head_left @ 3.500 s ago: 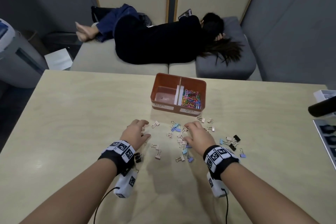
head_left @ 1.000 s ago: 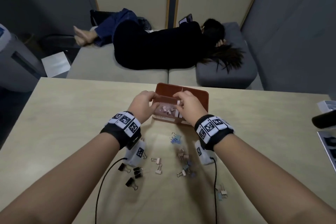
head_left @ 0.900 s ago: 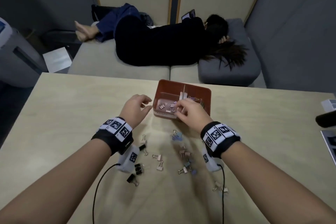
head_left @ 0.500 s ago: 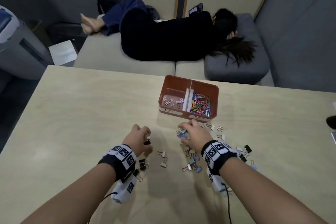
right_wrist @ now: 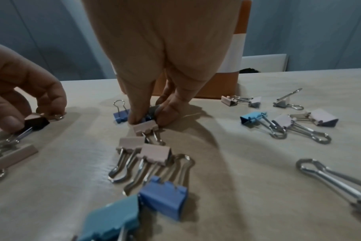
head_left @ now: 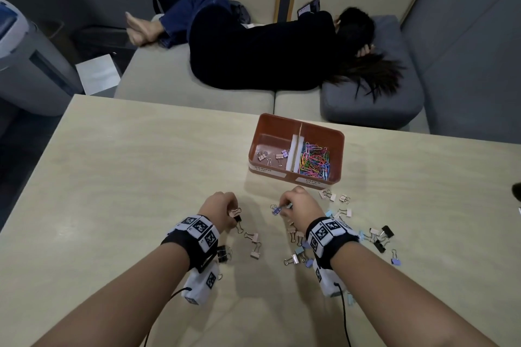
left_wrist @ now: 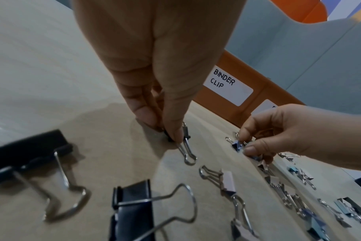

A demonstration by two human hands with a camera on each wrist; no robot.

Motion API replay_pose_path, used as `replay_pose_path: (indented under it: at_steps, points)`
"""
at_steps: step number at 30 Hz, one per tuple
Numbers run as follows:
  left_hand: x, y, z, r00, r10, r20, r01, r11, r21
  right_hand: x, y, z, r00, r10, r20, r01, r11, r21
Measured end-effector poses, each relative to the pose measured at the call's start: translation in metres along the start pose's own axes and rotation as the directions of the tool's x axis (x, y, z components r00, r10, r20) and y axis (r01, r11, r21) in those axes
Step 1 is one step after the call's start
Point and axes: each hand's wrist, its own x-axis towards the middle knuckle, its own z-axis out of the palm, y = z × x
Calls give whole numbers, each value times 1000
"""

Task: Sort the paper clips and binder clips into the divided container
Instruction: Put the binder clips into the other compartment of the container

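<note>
**Clips on the wooden table**

On the table [head_left: 112,191], binder clips [head_left: 298,253] lie nearest. My left hand [head_left: 218,210] pinches a black clip [left_wrist: 186,132], my right hand [head_left: 301,205] a blue clip [head_left: 277,209]. Farther off, the orange container [head_left: 337,155] holds both kinds.

I see a pale, matt wood-grain bench [head_left: 127,177] carrying small binder clips with painted metal bodies and shiny wire handles [right_wrist: 155,154]. The orange divided container [head_left: 337,149] looks like smooth, slightly glossy plastic, with white paper labels [left_wrist: 228,84]; the coloured paper clips [head_left: 314,160] look plastic-coated.
</note>
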Motion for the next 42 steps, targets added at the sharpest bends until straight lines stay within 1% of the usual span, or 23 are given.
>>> replay_pose_path:
  at_steps: [4,7,9,12,15,19,22,24,25,27,30,32,34,36,38,39,40,41,42]
  points:
    - [0,0,-1,1000,-15,10,15,1000,15,-1,1,-2,999,40,11,-40,999,22]
    - [1,3,-3,998,-50,45,47,997,66,0,3,-4,998,31,50,-29,999,-32]
    - [0,6,-5,994,-68,82,58,991,116,0,4,-5,999,26,40,-25,999,-27]
    - [0,8,-7,992,-65,107,48,986,159,-3,5,-4,999,44,9,-44,999,16]
    - [1,9,-9,990,-64,125,43,986,162,-6,5,-5,999,40,3,-40,999,35]
    - [-2,11,-13,991,-56,119,37,988,152,-7,4,-8,998,55,14,-55,998,-18]
    - [-4,4,-12,995,-28,92,22,998,63,-6,3,-7,998,62,27,-61,997,-40]
    - [-6,3,-12,994,-14,112,14,1000,2,-2,2,-7,996,77,52,-74,995,-61]
    - [-8,4,-11,992,-6,125,6,1000,-2,0,2,-8,994,86,66,-81,994,-75]
    - [-8,7,-8,989,6,146,-9,1000,24,4,2,-10,991,104,86,-96,991,-93]
    - [-7,12,-3,991,5,135,-16,997,79,0,1,-11,994,75,85,-63,989,-135]
    - [-5,13,-3,991,-1,132,-14,993,116,-1,2,-11,993,72,92,-60,990,-130]
    - [-4,13,-4,990,-10,142,-8,991,131,-2,2,-11,989,99,112,-86,990,-116]
    - [-2,13,-4,988,-16,151,-5,990,142,-7,2,-12,989,94,114,-77,987,-138]
    - [-1,13,-3,990,-22,142,1,989,148,-5,-1,-12,991,83,106,-66,986,-152]
    - [-1,12,-2,991,-23,131,3,989,150,-4,-4,-14,990,97,101,-80,984,-162]
    - [-1,12,-2,993,-22,117,4,988,152,-4,-5,-16,987,121,107,-101,979,-178]
    - [-1,11,-1,995,-17,103,1,989,147,-8,3,-15,980,111,164,-83,982,-170]
    - [-1,10,-1,996,-10,94,-3,990,140,-8,11,-14,972,90,219,-44,977,-209]
